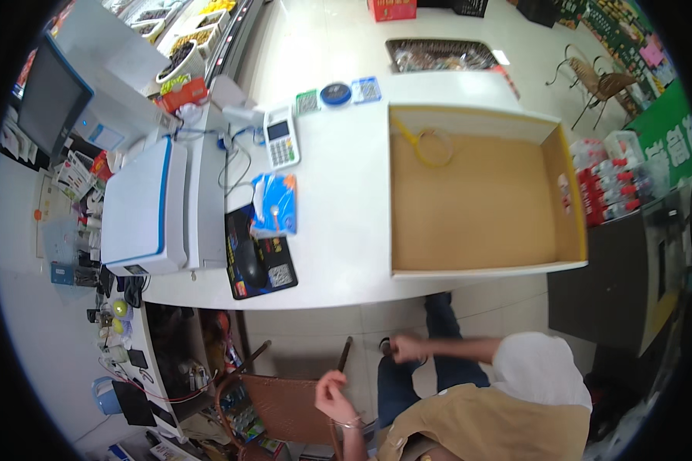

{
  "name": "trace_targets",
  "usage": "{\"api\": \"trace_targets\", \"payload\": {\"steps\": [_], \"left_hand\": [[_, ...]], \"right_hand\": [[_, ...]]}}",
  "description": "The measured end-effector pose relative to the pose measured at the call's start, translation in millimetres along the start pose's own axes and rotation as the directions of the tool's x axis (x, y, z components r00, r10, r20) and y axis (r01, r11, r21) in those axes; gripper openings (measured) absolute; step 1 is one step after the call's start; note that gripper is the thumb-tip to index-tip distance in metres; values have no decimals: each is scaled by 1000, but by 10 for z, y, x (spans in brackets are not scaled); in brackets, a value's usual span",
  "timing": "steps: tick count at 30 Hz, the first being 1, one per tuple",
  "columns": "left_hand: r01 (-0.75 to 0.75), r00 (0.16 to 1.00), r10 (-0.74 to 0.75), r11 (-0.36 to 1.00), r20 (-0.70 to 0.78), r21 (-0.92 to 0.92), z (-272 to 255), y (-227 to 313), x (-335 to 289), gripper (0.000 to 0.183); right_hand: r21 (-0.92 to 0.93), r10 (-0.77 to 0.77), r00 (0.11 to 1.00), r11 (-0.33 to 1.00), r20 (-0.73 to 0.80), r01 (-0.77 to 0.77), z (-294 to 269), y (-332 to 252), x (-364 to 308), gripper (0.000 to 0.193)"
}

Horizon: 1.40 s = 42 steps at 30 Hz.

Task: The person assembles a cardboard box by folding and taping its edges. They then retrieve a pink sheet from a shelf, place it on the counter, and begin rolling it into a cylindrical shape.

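My left hand (pixel 332 396) is raised beside the brown woven chair (pixel 284 399), its fingers loosely curled and a bracelet at the wrist. Nothing shows between those fingers. My right hand (pixel 407 348) is over my jeans (pixel 398 388) near the knee, blurred, with the fingers bunched. Whether it holds anything I cannot tell; a dark shoe (pixel 385 346) shows right by it. Above, on the white counter (pixel 338 269), sits a shallow open carton (pixel 477 207) with a yellow rim. A yellow ring with a short strip (pixel 432 146) lies inside it; its exact kind is unclear.
Left on the counter are a card terminal (pixel 281 138), a blue tissue pack (pixel 274 203), a mouse (pixel 250 261) on a mat, and a white printer-like machine (pixel 142 203). A monitor (pixel 50 100) stands farther left. Red-capped bottles (pixel 613 184) are beyond the carton, above a dark cabinet (pixel 607 269).
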<state>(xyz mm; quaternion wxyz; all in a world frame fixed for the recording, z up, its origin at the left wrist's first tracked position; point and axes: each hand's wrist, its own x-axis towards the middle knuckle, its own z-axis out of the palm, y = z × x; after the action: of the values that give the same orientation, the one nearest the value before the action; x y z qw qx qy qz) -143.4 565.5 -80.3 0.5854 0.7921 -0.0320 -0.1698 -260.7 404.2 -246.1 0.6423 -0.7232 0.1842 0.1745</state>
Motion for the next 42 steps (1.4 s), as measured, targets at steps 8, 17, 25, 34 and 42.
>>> {"api": "trace_targets", "payload": {"steps": [8, 17, 25, 34, 42], "left_hand": [[130, 927, 58, 877, 371, -462, 2125, 2196, 269, 25], [43, 999, -40, 986, 21, -164, 4362, 1390, 1256, 44], [95, 995, -103, 925, -1, -367, 4621, 1419, 1400, 40], [163, 979, -200, 861, -27, -482, 4665, 1418, 1446, 19], [184, 983, -162, 852, 88, -490, 4636, 1313, 1497, 16]], "right_hand": [[-139, 9, 920, 988, -392, -69, -2706, -1939, -2417, 28], [-883, 34, 950, 359, -311, -302, -4637, -3031, -1012, 59], [-967, 302, 950, 207, -80, -147, -4825, -3265, -313, 54], [-969, 389, 919, 199, -59, -146, -4834, -3260, 117, 58], [-950, 482, 874, 239, -64, -201, -4885, -3331, 168, 63]]}}
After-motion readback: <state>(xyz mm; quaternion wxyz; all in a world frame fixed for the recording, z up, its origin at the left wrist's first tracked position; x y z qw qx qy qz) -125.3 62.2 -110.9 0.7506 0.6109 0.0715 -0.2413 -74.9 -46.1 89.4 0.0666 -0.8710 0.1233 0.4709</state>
